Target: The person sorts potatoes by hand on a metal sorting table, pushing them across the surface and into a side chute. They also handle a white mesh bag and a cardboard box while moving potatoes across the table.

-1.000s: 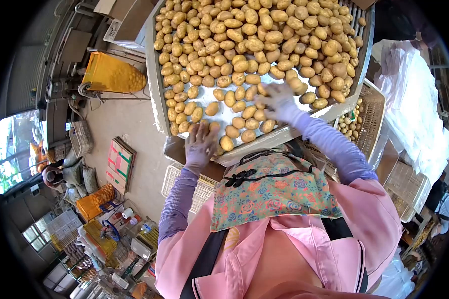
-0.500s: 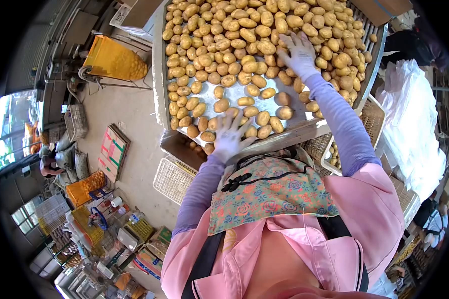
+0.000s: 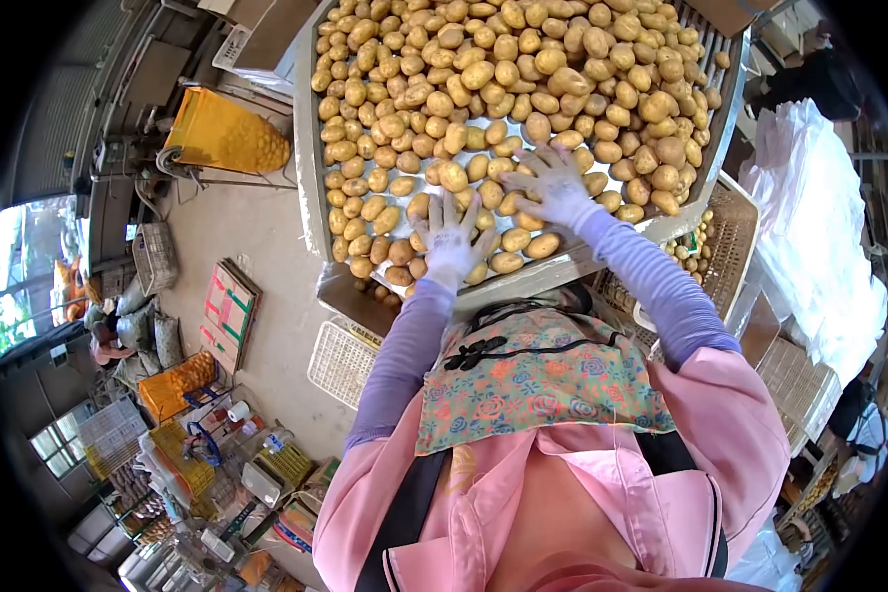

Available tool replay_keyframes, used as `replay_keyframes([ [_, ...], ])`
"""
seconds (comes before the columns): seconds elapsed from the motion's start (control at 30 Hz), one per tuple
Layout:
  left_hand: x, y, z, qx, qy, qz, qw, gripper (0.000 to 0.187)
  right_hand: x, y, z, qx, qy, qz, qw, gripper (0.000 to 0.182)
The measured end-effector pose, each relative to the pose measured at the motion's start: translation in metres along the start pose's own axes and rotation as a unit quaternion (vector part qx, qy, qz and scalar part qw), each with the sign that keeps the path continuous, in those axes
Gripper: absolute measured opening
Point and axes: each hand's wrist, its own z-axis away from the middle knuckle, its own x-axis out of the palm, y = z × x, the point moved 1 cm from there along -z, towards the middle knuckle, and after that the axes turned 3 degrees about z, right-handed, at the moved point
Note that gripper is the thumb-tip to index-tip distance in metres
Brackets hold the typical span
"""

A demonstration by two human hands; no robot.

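Note:
A large heap of potatoes (image 3: 523,74) covers a metal sorting table (image 3: 311,168) with raised sides. My left hand (image 3: 451,240), in a pale glove, lies with fingers spread over potatoes near the front edge. Just to its right and slightly farther in, my gloved right hand (image 3: 553,187) rests on other potatoes, its fingers stretched apart. Neither hand is closed around a potato. Patches of bare metal show between the potatoes around both hands.
Below the table's front right stands a plastic crate (image 3: 725,242) with potatoes in it. A white crate (image 3: 340,362) sits at the front left. White plastic sheeting (image 3: 819,247) hangs at the right. A yellow sack of potatoes (image 3: 229,131) is on a stand at the left.
My right hand has drawn back and leftward, closer to my left hand, and potatoes now lie over more of the bare metal. My left hand has shifted slightly.

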Motion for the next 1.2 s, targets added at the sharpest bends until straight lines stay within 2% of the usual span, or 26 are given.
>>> replay_keyframes([
  [0.07, -0.001, -0.030, 0.024, 0.137, 0.079, 0.013, 0.987, 0.062, -0.019, 0.011, 0.021, -0.004, -0.027, 0.026, 0.999, 0.060],
  [0.1, 0.003, -0.043, 0.039, 0.138, 0.078, 0.014, 0.987, 0.062, -0.012, 0.014, 0.031, 0.019, -0.038, -0.039, 0.998, 0.060],
  [0.13, 0.007, -0.058, 0.051, 0.164, 0.080, 0.033, 0.983, 0.060, -0.012, 0.014, 0.034, 0.020, -0.036, -0.037, 0.998, 0.060],
  [0.17, 0.004, -0.070, 0.064, 0.192, 0.080, 0.050, 0.977, 0.057, -0.010, 0.010, 0.041, 0.006, -0.082, -0.029, 0.996, 0.059],
  [0.23, -0.011, -0.086, 0.090, 0.192, 0.066, 0.020, 0.979, 0.055, -0.024, -0.010, 0.040, -0.004, -0.181, -0.045, 0.983, 0.055],
  [0.27, -0.017, -0.094, 0.093, 0.186, 0.056, -0.005, 0.981, 0.053, -0.014, -0.020, 0.035, -0.066, -0.137, -0.025, 0.988, 0.054],
  [0.3, -0.019, -0.105, 0.091, 0.192, 0.054, -0.007, 0.980, 0.053, -0.002, -0.031, 0.026, -0.076, -0.151, -0.052, 0.984, 0.052],
  [0.33, -0.018, -0.120, 0.089, 0.137, 0.039, -0.003, 0.990, 0.054, 0.008, -0.045, 0.015, -0.085, -0.165, -0.080, 0.979, 0.050],
  [0.4, -0.029, -0.139, 0.075, 0.044, 0.033, 0.028, 0.998, 0.053, 0.020, -0.081, 0.002, -0.068, -0.124, -0.120, 0.983, 0.048],
  [0.47, -0.017, -0.159, 0.049, 0.064, 0.146, -0.030, 0.987, 0.058, 0.033, -0.111, -0.004, -0.069, -0.100, -0.133, 0.984, 0.046],
  [0.53, -0.002, -0.144, 0.006, 0.044, 0.130, -0.007, 0.990, 0.063, 0.032, -0.117, 0.001, -0.082, -0.081, -0.142, 0.983, 0.044],
  [0.57, 0.007, -0.133, -0.015, 0.022, 0.112, 0.014, 0.993, 0.068, 0.030, -0.115, 0.007, -0.142, -0.054, -0.148, 0.977, 0.042],
  [0.63, 0.014, -0.060, -0.041, -0.054, 0.044, 0.024, 0.997, 0.077, 0.038, -0.096, 0.016, -0.234, 0.030, -0.202, 0.951, 0.033],
  [0.7, 0.001, -0.012, -0.055, -0.086, 0.024, 0.078, 0.993, 0.077, -0.040, -0.058, 0.004, -0.070, -0.175, -0.098, 0.977, 0.029],
  [0.73, -0.006, -0.001, -0.050, -0.094, 0.023, 0.083, 0.992, 0.077, -0.089, -0.030, 0.027, 0.019, 0.014, -0.130, 0.991, 0.028],
  [0.77, -0.012, 0.008, -0.039, -0.001, -0.012, 0.047, 0.999, 0.073, -0.100, -0.003, 0.036, 0.257, -0.055, -0.117, 0.958, 0.029],
  [0.8, -0.016, 0.008, -0.031, 0.093, -0.044, 0.008, 0.995, 0.069, -0.082, 0.065, 0.074, 0.135, 0.245, -0.024, 0.960, 0.047],
  [0.83, -0.004, -0.009, -0.022, 0.113, -0.027, 0.056, 0.992, 0.060, -0.097, 0.103, 0.084, 0.215, 0.207, -0.100, 0.949, 0.058],
  [0.87, -0.008, -0.022, -0.013, 0.110, -0.026, 0.052, 0.992, 0.060, -0.082, 0.123, 0.105, 0.298, 0.229, 0.052, 0.925, 0.061],
  [0.9, -0.012, -0.034, 0.000, 0.114, -0.037, 0.068, 0.990, 0.053, -0.057, 0.154, 0.119, 0.309, 0.216, -0.057, 0.925, 0.060],
  [1.0, -0.022, -0.067, 0.038, 0.117, -0.039, 0.058, 0.991, 0.041, -0.041, 0.133, 0.102, 0.294, 0.201, 0.011, 0.935, 0.061],
  [1.03, -0.027, -0.080, 0.042, 0.119, -0.027, 0.027, 0.992, 0.037, -0.038, 0.121, 0.090, 0.332, 0.149, 0.027, 0.931, 0.056],
  [1.07, -0.030, -0.093, 0.042, 0.121, -0.025, 0.021, 0.992, 0.037, -0.038, 0.106, 0.082, 0.317, 0.151, 0.053, 0.935, 0.056],
  [1.13, -0.029, -0.113, 0.043, 0.169, -0.072, 0.018, 0.983, 0.032, -0.021, 0.091, 0.067, 0.286, 0.122, -0.042, 0.950, 0.056],
  [1.17, -0.025, -0.119, 0.031, 0.101, -0.117, 0.033, 0.987, 0.037, -0.018, 0.073, 0.060, 0.249, 0.110, -0.014, 0.962, 0.056],
  [1.2, -0.025, -0.113, 0.021, 0.105, -0.118, 0.034, 0.987, 0.037, -0.016, 0.053, 0.051, 0.211, 0.097, 0.015, 0.972, 0.057],
])
